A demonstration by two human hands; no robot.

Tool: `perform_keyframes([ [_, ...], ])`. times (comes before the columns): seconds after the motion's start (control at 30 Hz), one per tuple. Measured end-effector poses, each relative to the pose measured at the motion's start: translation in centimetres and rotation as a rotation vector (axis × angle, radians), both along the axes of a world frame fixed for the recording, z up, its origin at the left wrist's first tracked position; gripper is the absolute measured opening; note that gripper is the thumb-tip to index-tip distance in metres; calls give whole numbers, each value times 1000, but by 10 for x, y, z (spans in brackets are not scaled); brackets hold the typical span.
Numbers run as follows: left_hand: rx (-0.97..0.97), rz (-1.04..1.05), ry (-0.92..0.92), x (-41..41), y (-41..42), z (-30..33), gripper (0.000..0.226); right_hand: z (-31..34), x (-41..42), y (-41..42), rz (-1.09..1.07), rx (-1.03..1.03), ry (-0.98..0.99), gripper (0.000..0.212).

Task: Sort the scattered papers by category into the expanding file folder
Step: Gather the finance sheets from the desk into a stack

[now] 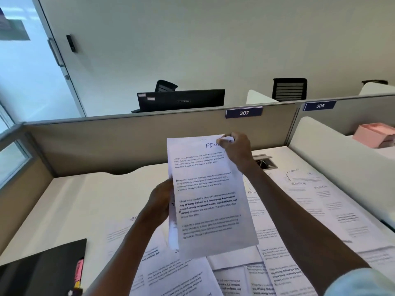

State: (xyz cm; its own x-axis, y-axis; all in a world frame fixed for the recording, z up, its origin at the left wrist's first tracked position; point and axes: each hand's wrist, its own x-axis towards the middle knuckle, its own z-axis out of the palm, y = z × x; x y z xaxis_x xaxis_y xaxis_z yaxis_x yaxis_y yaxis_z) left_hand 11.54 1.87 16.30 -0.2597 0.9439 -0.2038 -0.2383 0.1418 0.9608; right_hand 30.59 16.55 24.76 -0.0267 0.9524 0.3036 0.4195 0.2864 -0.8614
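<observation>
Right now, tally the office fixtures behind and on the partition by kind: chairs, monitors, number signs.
Chairs: 2, one behind the monitor, one to its right
Monitors: 1
Number signs: 2, 307 and 306
Total: 5

Head view, down over desk (70,201)

Papers over the desk, folder at the near corner

Scattered papers (299,210) lie from 6 to 3 o'clock; the expanding file folder (42,272) sits at 8 o'clock.
</observation>
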Motion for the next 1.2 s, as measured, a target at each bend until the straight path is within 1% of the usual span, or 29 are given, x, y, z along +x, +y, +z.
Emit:
perform_keyframes([
  [0.03,-17,9,-54,1,-1,-4,46,-4,1,-3,-30,23,-14,14],
  [0.07,-15,-11,-57,3,-3,-6,56,-7,2,-7,-54,40,-30,15],
  [0.1,3,-45,-20,7,-5,-6,57,-9,3,-11,-72,61,-35,15],
  [0.17,48,-59,119,16,-6,-8,38,-14,5,-18,-103,126,-25,19],
  [0.2,59,-5,195,21,-4,-10,27,-15,6,-23,-111,147,0,26],
  [0.23,65,67,273,26,-3,-14,20,-18,8,-27,-95,122,53,38],
  [0.3,84,202,393,33,0,-23,19,-25,19,-37,69,-63,254,64],
  [0.33,93,258,424,35,1,-25,20,-35,26,-41,167,-179,338,71],
  [0.37,101,305,442,37,2,-27,22,-45,33,-46,242,-260,357,71],
  [0.4,109,345,458,41,2,-28,24,-58,39,-49,277,-295,313,64],
  [0.47,133,404,501,49,1,-31,26,-84,45,-57,268,-258,185,39],
  [0.5,151,428,525,55,-1,-31,24,-95,46,-61,236,-223,164,30],
  [0.57,168,458,553,69,-6,-35,20,-112,47,-67,154,-155,171,23],
  [0.67,135,476,561,87,-12,-48,26,-134,54,-73,120,-122,228,25],
  [0.8,85,429,562,107,-22,-87,31,-178,72,-89,118,-240,243,26],
  [0.9,-6,413,541,117,-28,-112,34,-211,81,-96,125,-319,155,29],
  [0.93,-25,420,542,120,-27,-114,35,-216,83,-93,121,-322,135,27],
  [1.07,-24,450,619,117,-13,-102,42,-197,87,-75,149,-234,86,11],
  [1.13,-35,420,644,115,-3,-93,41,-189,93,-65,181,-180,63,13],
  [1.2,-39,360,628,116,5,-87,37,-189,101,-56,206,-187,42,17],
])
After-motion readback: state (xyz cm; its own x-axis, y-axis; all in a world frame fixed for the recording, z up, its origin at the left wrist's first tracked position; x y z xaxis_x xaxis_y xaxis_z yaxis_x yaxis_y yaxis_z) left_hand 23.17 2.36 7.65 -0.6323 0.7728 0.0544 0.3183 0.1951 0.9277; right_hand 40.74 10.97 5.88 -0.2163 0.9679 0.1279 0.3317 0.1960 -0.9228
